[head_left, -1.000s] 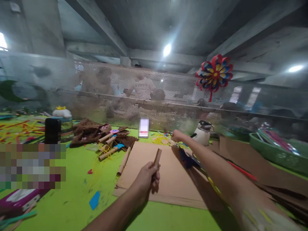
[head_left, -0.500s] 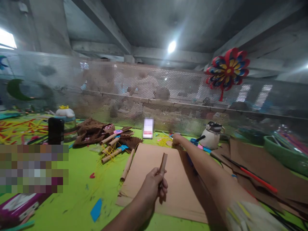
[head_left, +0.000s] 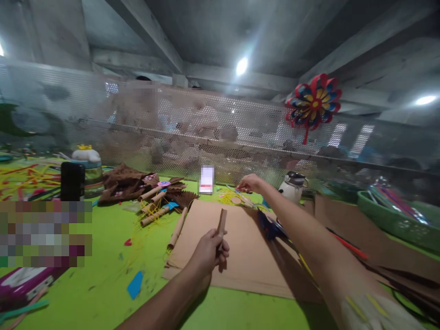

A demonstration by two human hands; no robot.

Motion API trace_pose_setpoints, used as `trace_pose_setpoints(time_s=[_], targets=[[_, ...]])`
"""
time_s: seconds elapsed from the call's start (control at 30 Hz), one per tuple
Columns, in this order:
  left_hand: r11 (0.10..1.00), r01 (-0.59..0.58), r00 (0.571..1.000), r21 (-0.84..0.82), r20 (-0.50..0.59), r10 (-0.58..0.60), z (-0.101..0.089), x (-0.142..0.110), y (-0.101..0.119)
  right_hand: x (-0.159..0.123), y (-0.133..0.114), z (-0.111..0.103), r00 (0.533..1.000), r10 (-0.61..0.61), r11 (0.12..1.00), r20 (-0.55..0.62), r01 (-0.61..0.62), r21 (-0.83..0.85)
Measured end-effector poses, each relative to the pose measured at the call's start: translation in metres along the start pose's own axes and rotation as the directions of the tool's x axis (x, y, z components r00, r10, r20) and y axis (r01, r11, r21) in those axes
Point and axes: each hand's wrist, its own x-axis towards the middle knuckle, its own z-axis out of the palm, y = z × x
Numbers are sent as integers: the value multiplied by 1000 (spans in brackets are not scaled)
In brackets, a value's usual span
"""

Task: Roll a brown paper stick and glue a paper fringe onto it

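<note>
The left hand (head_left: 213, 245) grips a folded brown paper strip (head_left: 222, 222). Beyond it, the right hand (head_left: 250, 183) has fingers bunched; whether they hold anything, I cannot tell.

One folded brown strip (head_left: 222, 222), at least four paper tubes (head_left: 154, 217), one flower ornament (head_left: 315, 104), one jug (head_left: 292, 188), one green basin (head_left: 388, 217), one black phone (head_left: 72, 181).

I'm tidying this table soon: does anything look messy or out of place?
Mildly untidy, mostly at the left: yellow strands straggle loosely over the brown tubes, and a blue scrap and a small red scrap lie apart on the green tabletop. The brown sheets' near edges don't line up. I see no spill.
</note>
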Motion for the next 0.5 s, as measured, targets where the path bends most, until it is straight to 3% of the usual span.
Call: trace_pose_setpoints(time_s=[0.13,0.27,0.37,0.43,0.5], targets=[[998,-36,998,-53,-62,33,-2,-1,7,-29,-14,6,989,-116,991,87,109,82],[987,-135,982,-88,-148,121,-4,-1,19,-83,-19,31,952,-246,968,179,233,93],[984,-144,982,-109,-142,128,-5,-1,23,-137,-8,59,833,-424,884,355,465,-38],[986,-90,995,-139,-64,82,-3,-2,22,-171,7,78,779,-503,802,374,582,-135],[986,-12,1000,-164,23,16,-1,-4,22,-199,25,94,711,-606,641,357,702,-310]])
